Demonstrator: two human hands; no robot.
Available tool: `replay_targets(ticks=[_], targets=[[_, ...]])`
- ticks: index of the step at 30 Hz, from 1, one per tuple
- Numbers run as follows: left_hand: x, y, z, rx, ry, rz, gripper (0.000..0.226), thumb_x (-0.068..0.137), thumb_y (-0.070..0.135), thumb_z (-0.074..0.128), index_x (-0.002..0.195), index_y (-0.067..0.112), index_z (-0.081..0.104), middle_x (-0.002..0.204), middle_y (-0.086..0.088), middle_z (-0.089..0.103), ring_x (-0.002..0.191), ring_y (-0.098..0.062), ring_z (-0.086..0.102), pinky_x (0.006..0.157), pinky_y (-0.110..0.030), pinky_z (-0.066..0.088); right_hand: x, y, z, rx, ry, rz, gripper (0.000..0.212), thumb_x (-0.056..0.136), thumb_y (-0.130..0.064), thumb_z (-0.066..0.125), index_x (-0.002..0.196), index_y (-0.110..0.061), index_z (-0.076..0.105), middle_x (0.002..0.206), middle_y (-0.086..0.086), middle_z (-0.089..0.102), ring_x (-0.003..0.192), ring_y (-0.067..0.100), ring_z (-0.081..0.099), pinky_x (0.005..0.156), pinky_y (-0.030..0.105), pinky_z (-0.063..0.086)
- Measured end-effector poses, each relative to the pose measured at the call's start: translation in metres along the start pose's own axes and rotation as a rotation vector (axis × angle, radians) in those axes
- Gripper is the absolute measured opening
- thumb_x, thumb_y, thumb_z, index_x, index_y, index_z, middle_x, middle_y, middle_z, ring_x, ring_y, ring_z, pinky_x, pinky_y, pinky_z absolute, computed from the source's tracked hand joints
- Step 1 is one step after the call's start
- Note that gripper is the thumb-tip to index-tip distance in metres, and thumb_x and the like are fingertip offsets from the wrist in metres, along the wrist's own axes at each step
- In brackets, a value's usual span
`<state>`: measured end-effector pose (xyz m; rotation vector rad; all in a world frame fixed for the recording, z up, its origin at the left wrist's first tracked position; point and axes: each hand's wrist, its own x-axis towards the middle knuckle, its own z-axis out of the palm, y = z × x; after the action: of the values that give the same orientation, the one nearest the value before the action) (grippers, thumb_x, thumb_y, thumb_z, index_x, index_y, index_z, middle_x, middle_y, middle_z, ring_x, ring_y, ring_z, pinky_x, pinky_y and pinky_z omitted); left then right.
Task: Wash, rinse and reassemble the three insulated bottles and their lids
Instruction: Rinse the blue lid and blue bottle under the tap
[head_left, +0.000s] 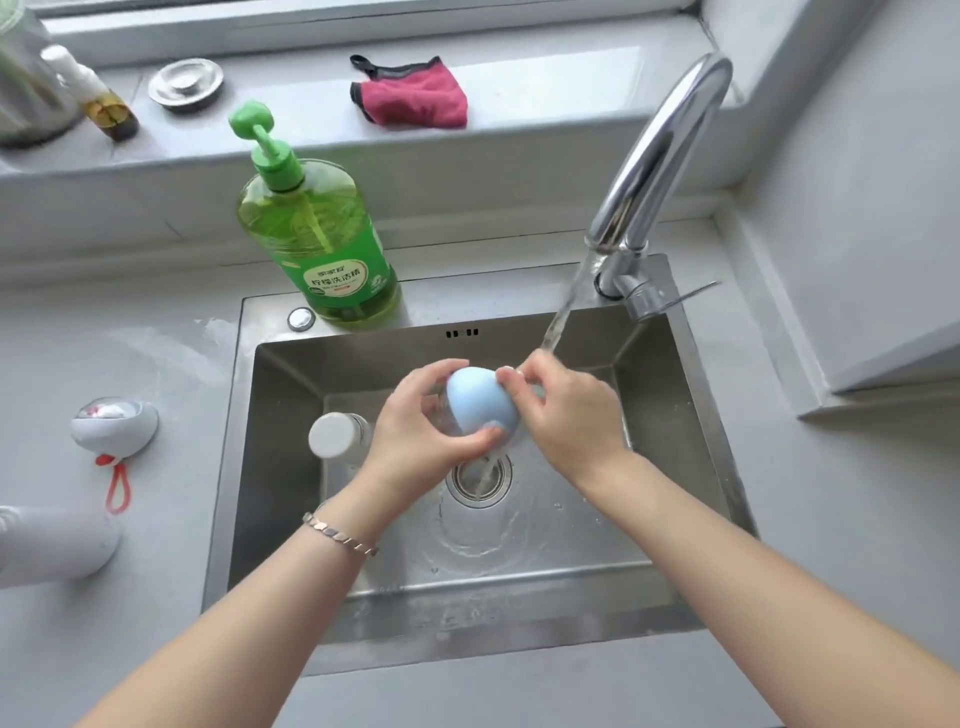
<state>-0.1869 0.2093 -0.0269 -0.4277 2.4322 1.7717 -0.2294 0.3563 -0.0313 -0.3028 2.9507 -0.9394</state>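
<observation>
Forearms (249, 623) hung over sink (467, 642); left hand (415, 431) curled round blue domed piece (480, 400) from its left, right hand (569, 415) pinched its right edge under tap stream (558, 322).

Both hands, left hand (415, 421) and right hand (566, 410), grip a blue bottle (480, 400) over the sink (675, 467).

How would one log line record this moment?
phase: rinse | left hand, right hand: grip blue lid under tap stream | white bottle: upright in sink
</observation>
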Motion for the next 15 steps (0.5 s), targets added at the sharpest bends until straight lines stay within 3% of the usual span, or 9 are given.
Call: replay_targets(ticks=[3,5,7,9,12,15], targets=[[0.005,0.007,0.01,-0.033,-0.017,0.0,0.057,0.051,0.023,0.087,0.097,0.038,0.057,0.103,0.007,0.064,0.086,-0.013,0.065,0.074,-0.025,0.055,0.012,0.007,-0.011,0.09,-0.092,0.11,0.054,0.089,-0.056,0.044,0.054,-0.016,0.042,0.051,-0.001,0.052,0.058,0.022,0.05,0.055,0.031,0.027],[0.008,0.008,0.013,-0.039,-0.02,-0.008,0.056,0.055,0.016,0.088,0.097,0.036,0.057,0.103,0.006,0.065,0.087,-0.012,0.065,0.075,-0.024,0.056,0.017,0.013,-0.016,0.472,-0.26,0.203,0.054,0.094,-0.043,0.047,0.046,-0.018,0.041,0.039,-0.006,0.039,0.042,0.009,0.038,0.048,0.025,0.028],[0.008,0.007,0.013,-0.064,-0.01,-0.018,0.053,0.061,0.008,0.086,0.1,0.031,0.058,0.103,0.003,0.065,0.086,-0.01,0.065,0.074,-0.021,0.055,0.019,0.02,-0.017,0.852,-0.356,0.295,0.048,0.097,-0.029,0.044,0.051,-0.015,0.045,0.035,-0.01,0.036,0.034,0.002,0.029,0.039,0.014,0.025],[0.009,0.006,0.01,-0.071,0.0,-0.025,0.05,0.064,0.005,0.083,0.103,0.027,0.06,0.102,0.001,0.065,0.084,-0.009,0.065,0.071,-0.018,0.054,0.018,0.029,-0.016,1.027,-0.455,0.312,0.038,0.099,-0.021,0.039,0.063,-0.012,0.051,0.042,-0.013,0.033,0.038,0.0,0.025,0.038,0.011,0.023],[0.008,0.005,0.007,-0.079,0.001,-0.023,0.049,0.064,0.006,0.084,0.101,0.028,0.059,0.1,0.003,0.065,0.081,-0.006,0.065,0.068,-0.017,0.053,0.013,0.033,-0.015,1.07,-0.555,0.26,0.032,0.099,-0.013,0.037,0.073,-0.012,0.055,0.048,-0.013,0.031,0.043,0.001,0.026,0.042,0.012,0.025],[0.005,0.005,0.008,-0.074,-0.021,-0.025,0.052,0.062,0.006,0.085,0.102,0.027,0.06,0.102,0.003,0.065,0.079,-0.001,0.065,0.067,-0.016,0.053,0.011,0.029,-0.016,0.87,-0.421,0.206,0.044,0.097,-0.02,0.043,0.054,-0.019,0.051,0.041,-0.012,0.032,0.039,0.002,0.025,0.041,0.014,0.021]])
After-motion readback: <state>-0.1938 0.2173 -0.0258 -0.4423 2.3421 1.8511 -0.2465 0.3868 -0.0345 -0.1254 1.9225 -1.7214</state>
